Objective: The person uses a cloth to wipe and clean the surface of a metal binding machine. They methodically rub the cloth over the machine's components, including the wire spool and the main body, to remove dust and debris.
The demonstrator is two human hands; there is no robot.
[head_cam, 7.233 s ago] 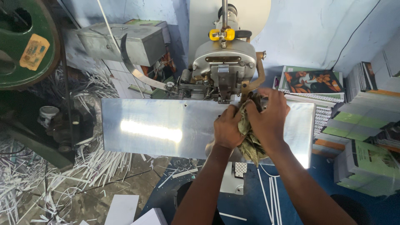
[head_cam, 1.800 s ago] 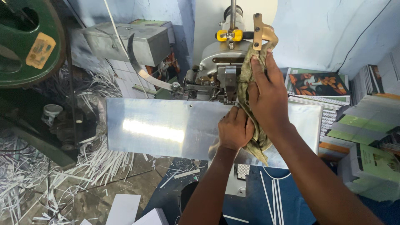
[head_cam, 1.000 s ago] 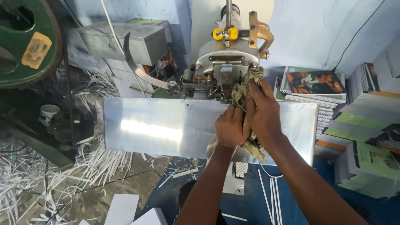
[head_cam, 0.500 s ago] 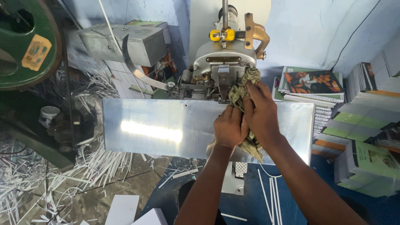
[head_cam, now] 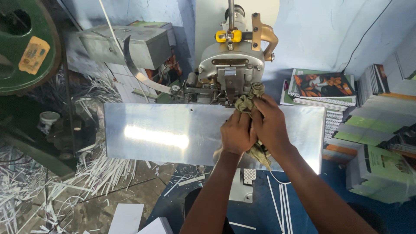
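1. The left hand (head_cam: 236, 133) and right hand (head_cam: 269, 125) sit side by side, both clenched on an olive rag (head_cam: 248, 102).
2. The rag bunches just beyond the fingertips, pressed against the machine head (head_cam: 229, 65).
3. A shiny metal plate (head_cam: 164, 134) lies under both hands.

To my left I see a green wheel (head_cam: 24, 45) above a floor littered with white paper strips (head_cam: 52, 190). A grey metal box (head_cam: 125, 43) sits behind, and stacked booklets (head_cam: 372, 143) fill my right side.
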